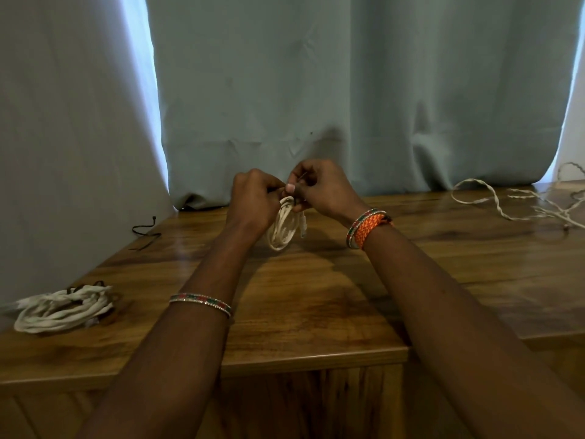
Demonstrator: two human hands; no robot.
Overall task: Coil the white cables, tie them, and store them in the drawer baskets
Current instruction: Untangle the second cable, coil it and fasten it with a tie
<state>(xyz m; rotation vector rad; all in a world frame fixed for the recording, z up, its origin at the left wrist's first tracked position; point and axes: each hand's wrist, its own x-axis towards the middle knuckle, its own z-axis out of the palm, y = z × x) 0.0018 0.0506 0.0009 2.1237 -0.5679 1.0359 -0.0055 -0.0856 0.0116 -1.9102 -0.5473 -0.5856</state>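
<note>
A small coil of white cable [285, 228] hangs above the middle of the wooden table [316, 296]. My left hand [253, 198] grips its top from the left. My right hand [319, 188] pinches a thin dark tie at the top of the same coil; the tie is mostly hidden by my fingers. A larger coiled white cable [60, 307], bound with a dark tie, lies at the table's left front. Loose uncoiled white cables [519, 201] sprawl at the far right.
A spare dark tie [145, 232] lies at the table's far left edge. Grey-blue curtains [348, 90] hang right behind the table. The wooden cabinet front [300, 403] drops below the near edge.
</note>
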